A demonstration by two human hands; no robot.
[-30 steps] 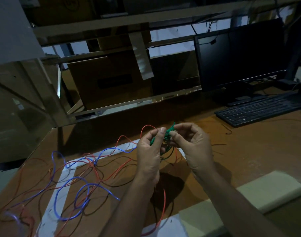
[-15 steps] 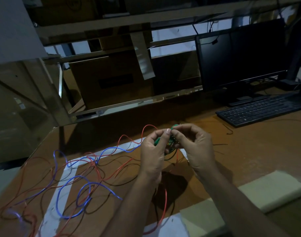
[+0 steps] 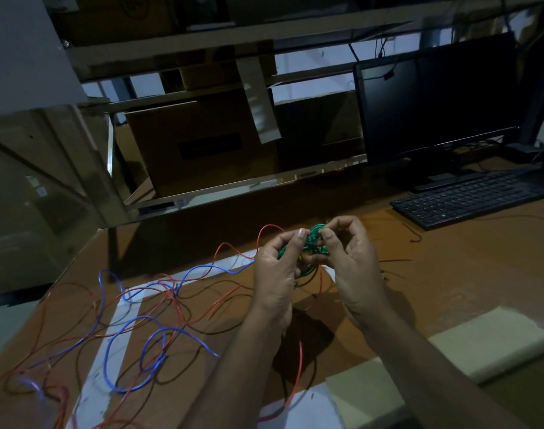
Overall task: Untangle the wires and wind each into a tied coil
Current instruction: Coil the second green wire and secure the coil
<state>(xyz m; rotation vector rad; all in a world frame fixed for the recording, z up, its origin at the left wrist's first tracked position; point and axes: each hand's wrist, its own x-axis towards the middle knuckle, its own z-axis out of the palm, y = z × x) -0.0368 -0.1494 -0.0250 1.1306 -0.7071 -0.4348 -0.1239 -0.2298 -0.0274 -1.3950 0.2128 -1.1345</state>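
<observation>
Green wire coil (image 3: pixel 315 244) pinched by both hands, left (image 3: pixel 278 274) and right (image 3: pixel 351 264) | red (image 3: pixel 224 300), blue wires (image 3: pixel 159 332) left: still tangled on tabletop (image 3: pixel 469 274)

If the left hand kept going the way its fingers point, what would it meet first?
The green wire bundle it already pinches, then almost at once the right hand just beyond; depth between them is unclear.

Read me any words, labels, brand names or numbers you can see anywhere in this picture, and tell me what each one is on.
Nothing here can be read.
Round logo on the top box: too dark to make out.
Small stickers on the glass panel: too small and blurred.
Keyboard keys: legends too small.
Monitor: screen dark, no text visible.
</observation>
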